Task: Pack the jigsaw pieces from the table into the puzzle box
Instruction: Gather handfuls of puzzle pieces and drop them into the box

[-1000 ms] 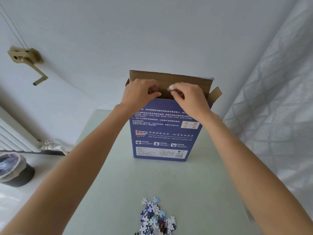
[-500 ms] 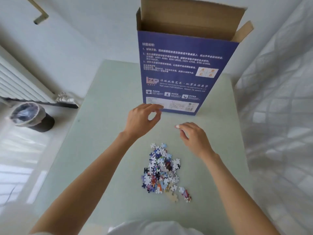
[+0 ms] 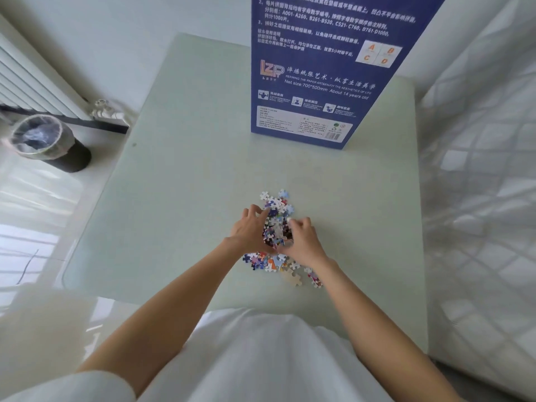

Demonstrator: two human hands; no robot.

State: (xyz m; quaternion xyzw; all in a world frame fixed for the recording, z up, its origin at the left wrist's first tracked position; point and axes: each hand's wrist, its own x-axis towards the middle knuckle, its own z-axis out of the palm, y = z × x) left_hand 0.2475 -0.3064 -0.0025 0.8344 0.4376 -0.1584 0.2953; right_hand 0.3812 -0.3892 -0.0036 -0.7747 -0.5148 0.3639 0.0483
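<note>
Both hands sit down in the heap of jigsaw pieces (image 3: 275,227) near the middle of the pale green worktop (image 3: 179,181). The left hand (image 3: 251,232) comes in from the left side of the heap and the right hand (image 3: 301,240) from the right, heels close together and fingers curled inward, so that a bunch of pieces is cupped and squeezed between the two palms. Each hand's grip is partly closed around that shared bunch rather than pinching a single piece; how many pieces each one actually has hold of cannot be told. More loose pieces lie on the worktop just beyond the fingertips and others are scattered nearer the person, under and beside the wrists, one of them lying blank side up. The blue puzzle box (image 3: 322,71) stands upright toward the far side of the worktop, well apart from the heap, its printed face toward the camera and its top cut off by the frame. On the floor to the left stands a lined waste bin (image 3: 46,140) near a white radiator (image 3: 32,82).
</note>
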